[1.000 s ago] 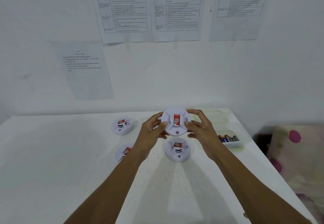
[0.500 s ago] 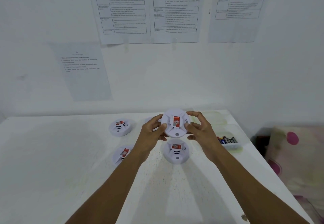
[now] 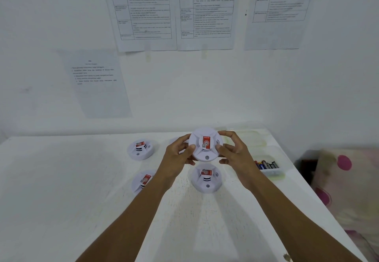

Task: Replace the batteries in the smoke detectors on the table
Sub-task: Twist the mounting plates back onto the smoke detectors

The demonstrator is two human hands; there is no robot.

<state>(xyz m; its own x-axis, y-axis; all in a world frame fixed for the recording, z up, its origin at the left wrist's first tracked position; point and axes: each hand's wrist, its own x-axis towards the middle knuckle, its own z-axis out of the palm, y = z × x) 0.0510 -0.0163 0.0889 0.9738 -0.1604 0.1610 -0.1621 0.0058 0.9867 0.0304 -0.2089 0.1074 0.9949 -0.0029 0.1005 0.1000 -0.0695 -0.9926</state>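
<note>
A round white smoke detector [image 3: 205,144] with a red label is held up above the table, face toward me. My left hand [image 3: 178,153] grips its left rim and my right hand [image 3: 232,151] grips its right rim. Three more white detectors lie on the white table [image 3: 61,179]: one at the back left [image 3: 141,148], one at the near left [image 3: 142,180] partly behind my left forearm, and one [image 3: 206,177] directly below the held one. A clear tray of batteries [image 3: 267,165] sits to the right of my right hand.
An empty clear plastic container [image 3: 253,138] stands at the table's back right, by the wall. Printed sheets [image 3: 143,11] hang on the wall behind. The table's right edge runs beside a pink-dotted fabric [image 3: 348,179].
The held detector has stayed between both hands with hardly any movement; the view shifted slightly.
</note>
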